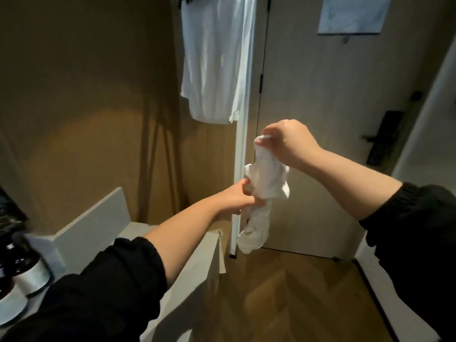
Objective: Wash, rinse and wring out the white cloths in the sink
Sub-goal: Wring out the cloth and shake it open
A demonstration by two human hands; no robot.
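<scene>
A crumpled white cloth (265, 178) hangs in the air between my two hands, in front of a white upright pole. My right hand (290, 141) pinches its top corner from above. My left hand (240, 197) grips its middle from the left, and the lower end (251, 234) dangles below my fist. A larger white garment (214, 58) hangs above, at the top of the view. The sink is out of view.
A white pole (240, 149) stands just behind the cloth. A closed door (333, 119) with a dark handle (382, 138) fills the right. A grey counter (197, 255) with round containers (32, 277) is at lower left. Wooden floor (283, 292) lies below.
</scene>
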